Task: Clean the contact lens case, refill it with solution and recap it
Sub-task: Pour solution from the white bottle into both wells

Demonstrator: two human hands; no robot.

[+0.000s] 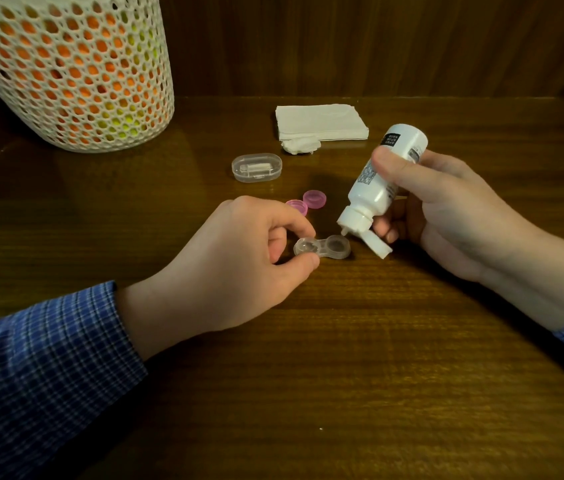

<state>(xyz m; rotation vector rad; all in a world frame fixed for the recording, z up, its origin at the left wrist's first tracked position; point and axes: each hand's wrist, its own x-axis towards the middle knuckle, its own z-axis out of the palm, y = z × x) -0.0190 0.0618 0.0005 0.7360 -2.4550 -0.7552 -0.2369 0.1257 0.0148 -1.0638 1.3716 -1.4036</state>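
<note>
A clear contact lens case [323, 247] with two uncapped wells lies on the wooden table [343, 358]. My left hand [235, 268] pinches its left well between thumb and forefinger. My right hand [447, 213] grips a white solution bottle [382, 181], tilted nozzle-down, its flip cap hanging open. The nozzle tip hovers just above the right well. Two pink caps [314, 199] lie on the table just behind the case, one partly hidden by my left hand.
A white mesh basket [66, 71] holding orange and yellow things stands at the back left. A small clear plastic box [256, 167] sits behind the caps. A stack of white tissues [320, 121] with a crumpled piece lies at the back, near the wooden wall.
</note>
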